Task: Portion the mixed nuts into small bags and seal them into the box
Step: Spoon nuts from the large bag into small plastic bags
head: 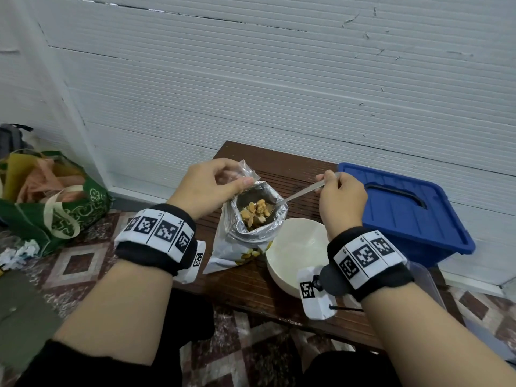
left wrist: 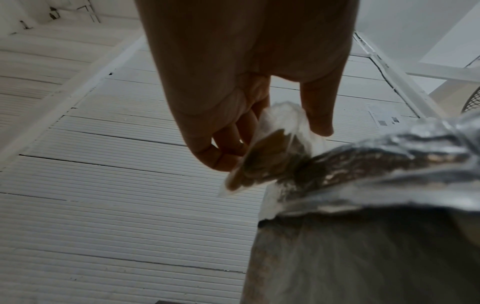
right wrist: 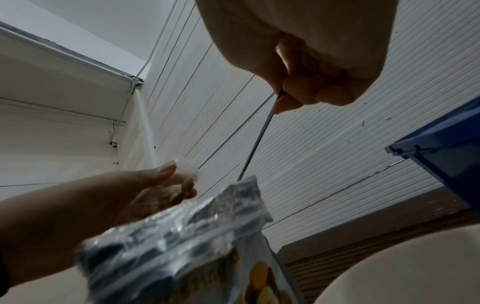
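Left hand grip pinching small clear bag above open foil nut bag, mid-surface near the front edge. Right hand grip closed round spoon, bowl end down among nuts. Blue box lidded at right edge, white bowl beside.

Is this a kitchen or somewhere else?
Probably not a kitchen: more likely a plain room at home. A low wooden bench stands on patterned floor tiles against a white panelled wall.

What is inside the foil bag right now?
Mixed nuts fill the foil bag, with the spoon tip dipped among them. The spoon bowl and deeper nuts are hidden.
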`<state>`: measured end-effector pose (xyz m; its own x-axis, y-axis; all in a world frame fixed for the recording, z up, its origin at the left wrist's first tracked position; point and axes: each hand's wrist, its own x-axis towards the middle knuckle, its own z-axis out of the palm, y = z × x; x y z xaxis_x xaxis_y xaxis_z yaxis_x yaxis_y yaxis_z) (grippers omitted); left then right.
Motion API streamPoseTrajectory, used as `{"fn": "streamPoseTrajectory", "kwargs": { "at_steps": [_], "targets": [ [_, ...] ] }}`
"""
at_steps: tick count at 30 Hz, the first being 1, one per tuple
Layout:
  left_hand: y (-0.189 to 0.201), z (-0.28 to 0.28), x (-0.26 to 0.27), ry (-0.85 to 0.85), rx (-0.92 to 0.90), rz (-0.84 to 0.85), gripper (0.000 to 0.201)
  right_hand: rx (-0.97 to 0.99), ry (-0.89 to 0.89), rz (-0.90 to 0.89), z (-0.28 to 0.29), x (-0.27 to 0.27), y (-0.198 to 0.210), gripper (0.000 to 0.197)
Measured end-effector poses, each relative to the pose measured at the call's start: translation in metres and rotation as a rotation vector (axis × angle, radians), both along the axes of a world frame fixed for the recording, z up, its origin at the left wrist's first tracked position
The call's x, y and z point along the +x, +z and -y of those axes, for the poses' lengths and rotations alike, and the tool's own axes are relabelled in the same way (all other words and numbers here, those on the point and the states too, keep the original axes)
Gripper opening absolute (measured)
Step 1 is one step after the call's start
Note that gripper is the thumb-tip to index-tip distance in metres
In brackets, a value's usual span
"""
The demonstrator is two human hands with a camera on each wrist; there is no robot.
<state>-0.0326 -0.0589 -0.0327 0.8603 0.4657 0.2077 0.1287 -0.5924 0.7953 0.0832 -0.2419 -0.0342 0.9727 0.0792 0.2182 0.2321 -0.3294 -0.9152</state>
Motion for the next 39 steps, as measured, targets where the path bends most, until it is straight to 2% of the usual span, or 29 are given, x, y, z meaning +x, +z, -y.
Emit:
{"fn": "streamPoseTrajectory", "kwargs": {
  "at_steps": [3,13,21,25,34,39],
  "targets": [
    [0.003,0.000,-0.002,-0.002,-0.012,-0.002,0.028,-0.002,-0.021,0.018,0.004,0.005,0.008,0.030],
    [0.000,-0.003,-0.001,-0.010,-0.056,-0.016,0.043,0.046,-0.051,0.058,0.008,0.020,0.040,0.029],
    [0.000,-0.001,0.000,-0.043,-0.067,-0.005,0.041,0.048,-0.029,0.084,0.000,0.022,0.053,0.028],
    [0.000,0.003,0.001,-0.045,-0.043,-0.014,0.049,0.024,0.010,0.094,-0.007,0.019,0.050,0.029],
    [0.002,0.012,0.004,-0.038,0.000,-0.017,0.049,0.012,0.123,0.087,-0.021,0.009,0.040,0.029],
    [0.002,0.013,0.008,-0.018,-0.015,0.021,0.039,0.178,0.258,0.196,-0.022,0.001,0.038,0.027]
  ]
}}
